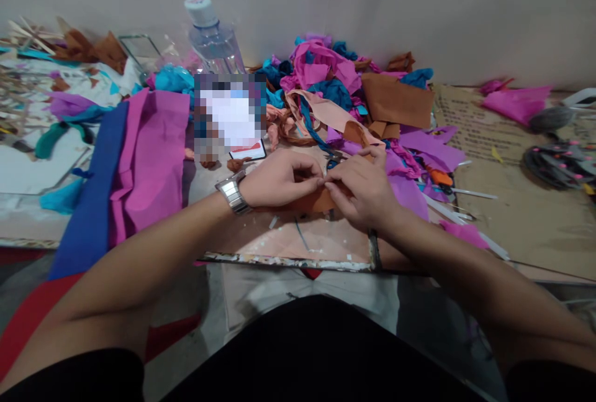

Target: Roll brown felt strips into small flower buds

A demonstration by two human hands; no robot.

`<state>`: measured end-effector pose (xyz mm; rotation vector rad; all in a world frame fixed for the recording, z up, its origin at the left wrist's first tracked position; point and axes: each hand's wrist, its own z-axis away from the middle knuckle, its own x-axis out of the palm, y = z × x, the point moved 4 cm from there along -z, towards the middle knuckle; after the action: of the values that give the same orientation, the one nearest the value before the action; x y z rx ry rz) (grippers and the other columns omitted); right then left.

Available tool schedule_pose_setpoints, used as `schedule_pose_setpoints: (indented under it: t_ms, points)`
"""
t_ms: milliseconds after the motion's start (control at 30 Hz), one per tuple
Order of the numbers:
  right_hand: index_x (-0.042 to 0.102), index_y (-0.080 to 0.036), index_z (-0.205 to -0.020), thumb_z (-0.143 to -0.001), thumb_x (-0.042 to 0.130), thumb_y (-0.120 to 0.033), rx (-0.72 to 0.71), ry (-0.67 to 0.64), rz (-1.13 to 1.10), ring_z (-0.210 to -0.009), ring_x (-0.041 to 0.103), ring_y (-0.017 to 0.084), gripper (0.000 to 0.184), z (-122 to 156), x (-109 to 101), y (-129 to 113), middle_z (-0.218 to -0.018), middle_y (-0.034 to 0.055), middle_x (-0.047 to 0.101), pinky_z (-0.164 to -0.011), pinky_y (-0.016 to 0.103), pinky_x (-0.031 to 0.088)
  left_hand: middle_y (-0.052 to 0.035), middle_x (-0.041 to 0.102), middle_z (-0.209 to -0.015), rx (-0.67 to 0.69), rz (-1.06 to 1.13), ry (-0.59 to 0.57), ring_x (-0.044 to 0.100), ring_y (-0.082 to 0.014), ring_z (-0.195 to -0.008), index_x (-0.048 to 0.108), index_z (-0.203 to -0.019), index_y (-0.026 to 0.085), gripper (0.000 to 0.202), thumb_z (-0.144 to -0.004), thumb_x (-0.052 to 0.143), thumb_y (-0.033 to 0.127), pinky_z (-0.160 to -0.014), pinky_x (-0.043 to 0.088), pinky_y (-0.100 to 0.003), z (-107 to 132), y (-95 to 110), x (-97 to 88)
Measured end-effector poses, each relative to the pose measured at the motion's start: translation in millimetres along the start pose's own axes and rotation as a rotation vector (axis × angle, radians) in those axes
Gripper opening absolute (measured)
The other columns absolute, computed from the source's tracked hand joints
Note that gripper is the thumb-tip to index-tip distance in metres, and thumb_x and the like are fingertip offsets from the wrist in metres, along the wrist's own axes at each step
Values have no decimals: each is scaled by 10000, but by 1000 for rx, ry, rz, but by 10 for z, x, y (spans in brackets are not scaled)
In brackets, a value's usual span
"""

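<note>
My left hand (284, 179), with a metal watch (234, 193) on its wrist, is closed, thumb and finger pinched on the edge of a brown sheet (310, 203) that looks like crepe paper. Fingertip to fingertip with it, my right hand (362, 187) pinches the same sheet, its outer fingers partly spread. The sheet hangs low over the table, mostly hidden behind both hands. Just beyond the fingertips lie scissors (332, 161), partly covered. A peach strip (335, 117) and a folded brown piece (398, 100) rest farther back.
A water bottle (212, 38) stands at the back beside a phone (249, 151), partly blurred out. Pink sheets (158, 153) and a blue sheet (95, 184) drape over the table's front edge at left. Crumpled pink paper (326, 66) is heaped behind. Cardboard (470, 215) lies right.
</note>
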<state>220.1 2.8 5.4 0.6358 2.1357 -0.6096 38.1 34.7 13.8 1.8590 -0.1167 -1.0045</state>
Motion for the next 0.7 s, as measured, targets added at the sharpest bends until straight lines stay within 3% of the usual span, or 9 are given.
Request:
schedule_pose_setpoints:
  t_ms: [233, 467, 700]
  points:
    - [627, -219, -971, -1002, 556, -254, 34, -38, -47, -852, 631, 222, 85, -10, 13, 18, -902, 27, 736, -990, 474, 321, 8, 706, -720, 59, -191, 71, 583, -100, -629, 740, -848, 155, 250, -975, 611, 329, -634, 412, -239, 27, 70, 3]
    - [569, -219, -945, -988, 544, -226, 108, -88, -192, -812, 595, 202, 50, -4, 76, 70, -901, 16, 719, -944, 449, 321, -19, 751, -766, 257, -440, 183, 636, -130, -654, 737, -892, 179, 220, -997, 595, 308, -628, 409, -262, 56, 117, 34]
    - [499, -225, -895, -919, 503, -178, 130, -110, -250, -761, 528, 193, 54, -16, 108, 81, -859, 10, 666, -930, 444, 316, -30, 776, -843, 319, -555, 173, 703, -164, -746, 745, -973, 189, 235, -1031, 562, 324, -670, 446, -292, 70, 110, 73]
